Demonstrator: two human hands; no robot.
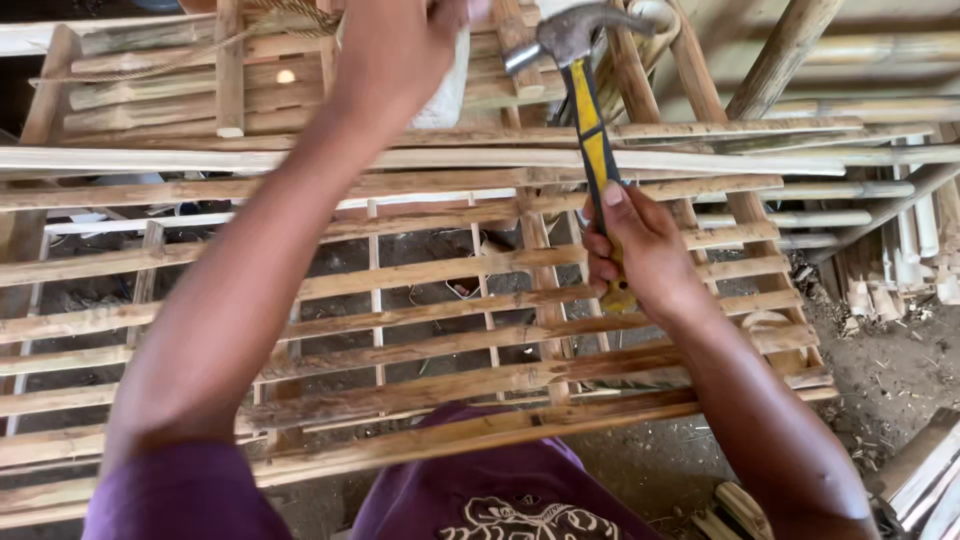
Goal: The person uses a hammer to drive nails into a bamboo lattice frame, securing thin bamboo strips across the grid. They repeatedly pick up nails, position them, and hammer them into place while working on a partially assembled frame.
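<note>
Bamboo slat frame (430, 330) lies flat nearest. Right hand (640, 255) wrapped tight around yellow-black hammer (592, 130), handle running near-to-far, steel head up at far end. Left hand (400, 45) reaches over far slats, fingers' state unclear.

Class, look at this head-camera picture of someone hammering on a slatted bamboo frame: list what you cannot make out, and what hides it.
1. Left hand, head view: its fingertips are cut off by the top edge, so what they pinch is unseen.
2. Hammer: its striking face is blurred; no nail can be made out.
3. Hammer's handle end: covered by the right hand.
4. Ground under the bamboo frame: only slivers show between slats.
</note>
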